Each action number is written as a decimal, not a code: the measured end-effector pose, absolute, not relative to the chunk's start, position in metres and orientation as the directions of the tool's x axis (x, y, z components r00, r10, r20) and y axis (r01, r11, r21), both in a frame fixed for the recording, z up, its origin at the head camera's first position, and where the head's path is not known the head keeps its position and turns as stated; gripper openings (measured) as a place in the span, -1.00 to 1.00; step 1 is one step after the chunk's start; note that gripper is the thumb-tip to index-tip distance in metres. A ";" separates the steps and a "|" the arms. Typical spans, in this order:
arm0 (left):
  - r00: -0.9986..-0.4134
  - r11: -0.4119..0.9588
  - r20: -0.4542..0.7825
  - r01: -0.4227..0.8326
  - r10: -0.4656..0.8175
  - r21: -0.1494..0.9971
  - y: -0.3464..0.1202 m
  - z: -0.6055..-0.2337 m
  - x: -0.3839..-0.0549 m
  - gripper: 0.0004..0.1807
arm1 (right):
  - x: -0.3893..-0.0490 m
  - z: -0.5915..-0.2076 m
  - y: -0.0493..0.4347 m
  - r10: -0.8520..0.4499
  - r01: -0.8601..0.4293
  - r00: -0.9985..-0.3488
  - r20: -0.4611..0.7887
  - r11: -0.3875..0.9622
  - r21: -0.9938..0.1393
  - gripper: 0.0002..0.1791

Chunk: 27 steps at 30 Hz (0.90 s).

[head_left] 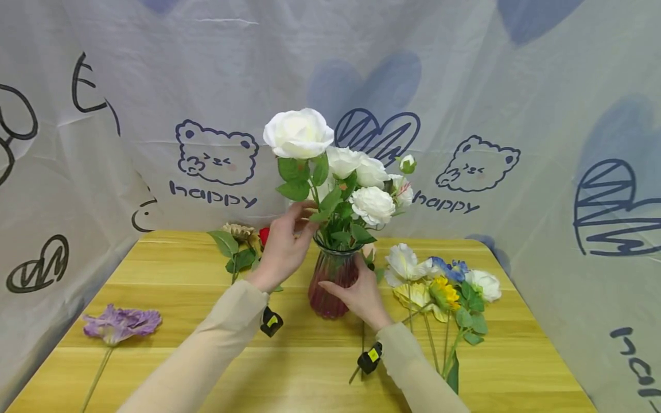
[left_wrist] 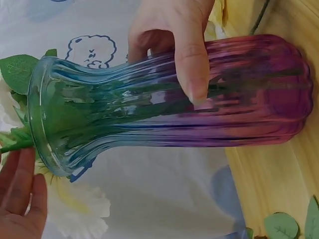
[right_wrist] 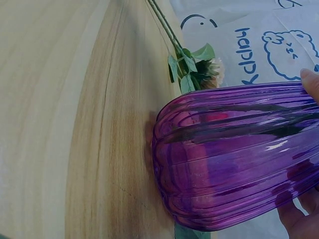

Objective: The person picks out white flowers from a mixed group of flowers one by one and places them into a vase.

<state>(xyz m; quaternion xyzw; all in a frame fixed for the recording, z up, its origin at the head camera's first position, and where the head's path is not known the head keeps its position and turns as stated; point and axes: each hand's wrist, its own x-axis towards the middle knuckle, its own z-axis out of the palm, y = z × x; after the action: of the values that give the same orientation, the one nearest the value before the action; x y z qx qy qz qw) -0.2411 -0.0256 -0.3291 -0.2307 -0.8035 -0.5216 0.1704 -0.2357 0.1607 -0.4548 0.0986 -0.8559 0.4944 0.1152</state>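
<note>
1. Gripped by the right hand (head_left: 364, 293), the vase (head_left: 334, 269) stood on the table (head_left: 310, 367), the thumb (head_left: 337, 291) across its near side.
2. The left hand (head_left: 284, 244) was by the stem (head_left: 313, 184) of a tall white rose (head_left: 298, 133); I could not tell whether it pinched that stem.
3. More white flowers (head_left: 374, 205) rose from the vase.
4. A purple flower (head_left: 121, 324) lay leftward, a sunflower (head_left: 445, 292) rightward.

Long, pale beige cloth covers both arms here: the left sleeve (head_left: 201, 347) shows soft creases toward its cuff, and the right sleeve (head_left: 420, 364) matches it in colour. Each reaches the wrist, leaving the hands bare. A small, blocky black left camera (head_left: 267, 328) and a similar right camera (head_left: 364, 362) are worn there, each bearing a bright yellow patch.
</note>
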 end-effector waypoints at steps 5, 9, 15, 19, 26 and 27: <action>-0.820 0.276 0.548 0.572 0.168 0.772 -0.024 -0.330 -0.241 -0.71 | -0.236 -0.455 0.161 -0.051 -0.279 -0.955 0.293 0.491 -0.825 -0.07; -0.813 0.292 0.559 0.581 0.163 0.760 -0.021 -0.332 -0.240 -0.73 | -0.236 -0.455 0.161 -0.051 -0.276 -0.956 0.290 0.496 -0.823 -0.07; -0.804 0.320 0.573 0.592 0.160 0.740 -0.017 -0.332 -0.241 -0.77 | -0.235 -0.454 0.161 -0.057 -0.277 -0.956 0.286 0.488 -0.828 -0.07; -0.789 0.344 0.592 0.608 0.163 0.715 -0.017 -0.332 -0.243 -0.77 | -0.235 -0.454 0.161 -0.061 -0.277 -0.957 0.284 0.485 -0.829 -0.07; -0.740 0.390 0.645 0.661 0.192 0.641 -0.014 -0.319 -0.243 -0.80 | -0.236 -0.455 0.161 -0.071 -0.307 -0.947 0.313 0.487 -0.818 -0.09; -0.731 0.396 0.651 0.670 0.203 0.628 -0.013 -0.317 -0.244 -0.80 | -0.236 -0.455 0.161 -0.074 -0.316 -0.944 0.322 0.485 -0.815 -0.09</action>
<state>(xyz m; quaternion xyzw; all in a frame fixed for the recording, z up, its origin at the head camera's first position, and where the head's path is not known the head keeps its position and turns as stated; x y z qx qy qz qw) -0.2436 -0.0129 -0.3171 -0.2731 -0.7988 -0.4770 0.2447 -0.2365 0.1607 -0.4553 0.1144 -0.8530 0.4943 0.1222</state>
